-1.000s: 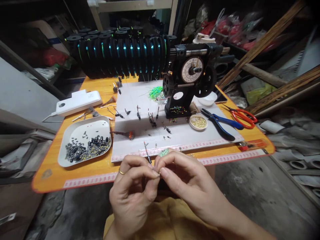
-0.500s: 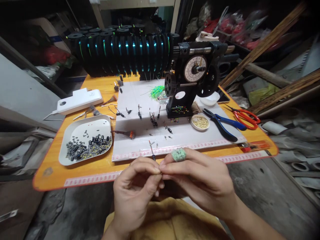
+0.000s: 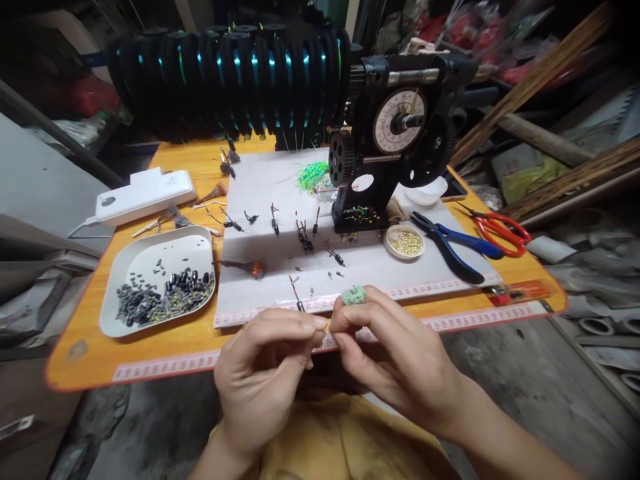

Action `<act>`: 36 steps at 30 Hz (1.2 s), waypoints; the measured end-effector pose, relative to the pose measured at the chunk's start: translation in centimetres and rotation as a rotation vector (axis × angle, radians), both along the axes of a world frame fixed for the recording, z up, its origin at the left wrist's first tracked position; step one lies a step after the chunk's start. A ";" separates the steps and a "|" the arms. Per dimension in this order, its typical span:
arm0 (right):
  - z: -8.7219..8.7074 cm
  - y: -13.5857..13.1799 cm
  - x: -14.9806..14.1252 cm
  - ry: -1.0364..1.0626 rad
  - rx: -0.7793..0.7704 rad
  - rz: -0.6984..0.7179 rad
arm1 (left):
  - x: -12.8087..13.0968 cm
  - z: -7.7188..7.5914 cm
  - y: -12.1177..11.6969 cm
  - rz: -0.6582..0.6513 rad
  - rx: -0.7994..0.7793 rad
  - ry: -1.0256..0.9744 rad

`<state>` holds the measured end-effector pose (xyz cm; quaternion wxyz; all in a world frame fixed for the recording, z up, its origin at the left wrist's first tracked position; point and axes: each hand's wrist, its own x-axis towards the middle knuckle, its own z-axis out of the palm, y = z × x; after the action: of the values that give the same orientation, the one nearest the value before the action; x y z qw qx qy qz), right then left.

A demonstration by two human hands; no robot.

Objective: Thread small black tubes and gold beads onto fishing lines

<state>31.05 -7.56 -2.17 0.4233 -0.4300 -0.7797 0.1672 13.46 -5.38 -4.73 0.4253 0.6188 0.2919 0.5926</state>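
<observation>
Over the front edge of the table, my left hand is closed, thumb and fingertips pressed together; whatever lies in the pinch is too small to make out. Just to its right, my right hand is pinched as well, a small gap between the two sets of fingertips. Nothing I can name shows in it. A green speckled wrap circles one of its fingers. Beyond my fingertips, a small black part with a reddish-tipped stem lies on the white board, among several similar small pieces.
A white tray of small dark parts stands left, below a white power strip. Behind the board rises a black machine with a dial and spools. A dish of gold bits, pliers and red-handled scissors lie right.
My hands have drawn slightly apart; their fingertips met before and now have a gap between them. The camera view has shifted, so the table looks nearer.
</observation>
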 end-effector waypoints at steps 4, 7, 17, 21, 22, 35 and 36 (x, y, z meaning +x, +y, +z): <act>0.1 0.1 0.2 -0.003 -0.022 -0.050 | 0.2 -0.1 -0.1 0.120 0.025 0.039; 0.1 0.3 0.4 -0.027 0.000 -0.099 | -0.3 0.4 0.5 0.148 0.146 0.263; -1.2 1.7 1.2 -0.335 0.199 -0.212 | -0.5 1.7 2.7 0.033 0.320 0.763; -1.5 1.6 1.7 -0.352 0.162 -0.212 | -0.2 1.8 2.8 0.045 0.212 0.849; -1.6 1.6 1.8 -0.350 0.144 -0.214 | -0.1 1.8 2.8 0.051 0.189 0.870; -2.2 1.3 1.7 -0.321 0.079 -0.214 | 0.1 2.3 3.2 0.094 0.100 0.935; -2.2 1.4 1.6 -0.319 0.078 -0.214 | 0.1 2.3 3.3 0.091 0.097 0.931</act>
<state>32.69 -6.19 -4.39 0.3263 -0.5145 -0.7927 0.0207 13.53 -2.11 -2.41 0.1931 0.8245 0.4503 0.2831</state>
